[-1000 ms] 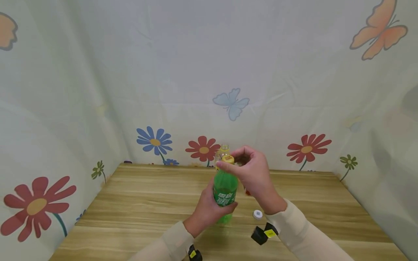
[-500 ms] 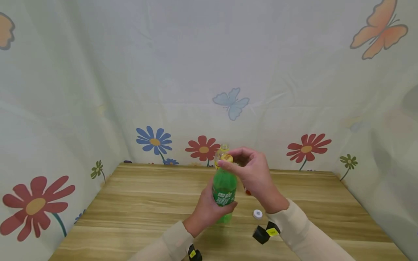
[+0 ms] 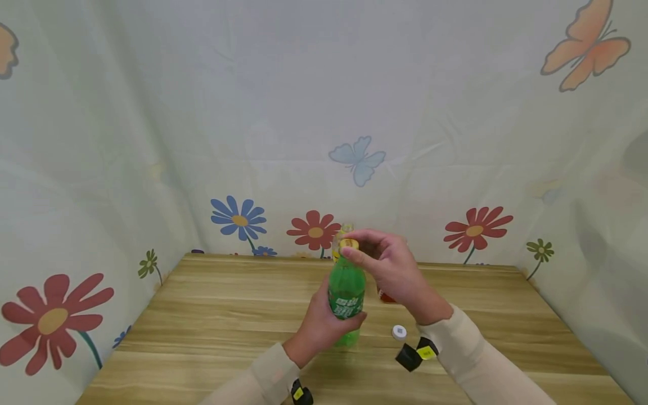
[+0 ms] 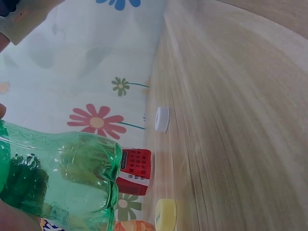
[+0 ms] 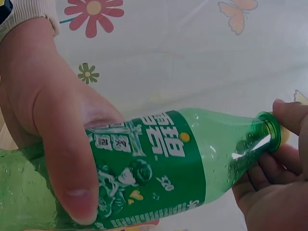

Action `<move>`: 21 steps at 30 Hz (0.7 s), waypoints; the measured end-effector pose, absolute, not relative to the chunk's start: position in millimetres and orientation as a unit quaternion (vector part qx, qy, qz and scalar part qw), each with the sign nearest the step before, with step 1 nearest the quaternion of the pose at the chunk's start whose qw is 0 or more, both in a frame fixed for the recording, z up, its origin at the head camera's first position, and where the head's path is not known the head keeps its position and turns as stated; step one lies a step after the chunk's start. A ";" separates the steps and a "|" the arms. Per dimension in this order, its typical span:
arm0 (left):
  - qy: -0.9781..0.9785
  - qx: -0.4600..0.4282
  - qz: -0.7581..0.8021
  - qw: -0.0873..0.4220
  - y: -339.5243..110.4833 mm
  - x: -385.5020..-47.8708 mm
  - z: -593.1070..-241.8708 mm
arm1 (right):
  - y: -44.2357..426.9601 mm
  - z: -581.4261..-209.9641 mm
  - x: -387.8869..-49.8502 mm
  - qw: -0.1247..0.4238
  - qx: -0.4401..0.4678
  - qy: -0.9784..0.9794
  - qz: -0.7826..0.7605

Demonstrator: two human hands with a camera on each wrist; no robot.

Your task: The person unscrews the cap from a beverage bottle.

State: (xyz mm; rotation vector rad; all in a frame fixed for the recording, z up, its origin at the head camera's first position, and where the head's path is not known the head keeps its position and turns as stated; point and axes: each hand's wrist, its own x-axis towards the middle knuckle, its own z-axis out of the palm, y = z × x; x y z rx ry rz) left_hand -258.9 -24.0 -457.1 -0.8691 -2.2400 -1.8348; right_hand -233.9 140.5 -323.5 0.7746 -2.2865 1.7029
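Note:
Held a little above the table, a green plastic soda bottle (image 3: 347, 287) stands roughly upright in my left hand (image 3: 324, 323). The thumb of that hand crosses its printed label, as the right wrist view shows. My right hand (image 3: 392, 264) pinches a yellow cap (image 3: 349, 243) at the bottle's mouth, thumb on the near side. In the right wrist view the cap shows only as a yellowish edge beyond the green neck ring; the right fingers (image 5: 274, 175) hide the rest. Whether its threads are engaged I cannot tell.
A clear bottle (image 3: 346, 228) with an uncapped neck stands behind the green one. Right of it, a red-labelled container (image 4: 136, 168) is partly hidden by my right hand. A white cap (image 3: 399, 332) and another yellow cap (image 4: 166, 215) lie on the wooden table (image 3: 243, 304). Printed cloth walls surround it.
My right hand has turned slightly at the cap, its wrist shifting a little to the right. Cap and bottle top have moved slightly left; the left hand keeps its grip.

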 end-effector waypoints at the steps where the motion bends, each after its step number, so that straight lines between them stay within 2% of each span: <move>1: -0.740 -0.286 -0.606 0.059 -23.9 -258.8 -457.1 | 141.4 -324.0 -235.2 0.089 0.267 -0.771 0.572; 11: -0.731 -0.295 -0.612 0.059 -21.8 -258.4 -458.4 | 151.9 -325.3 -246.1 0.025 0.338 -0.752 0.565; 21: -0.729 -0.282 -0.621 0.055 -22.1 -259.7 -457.1 | 145.3 -326.2 -243.3 0.024 0.292 -0.739 0.607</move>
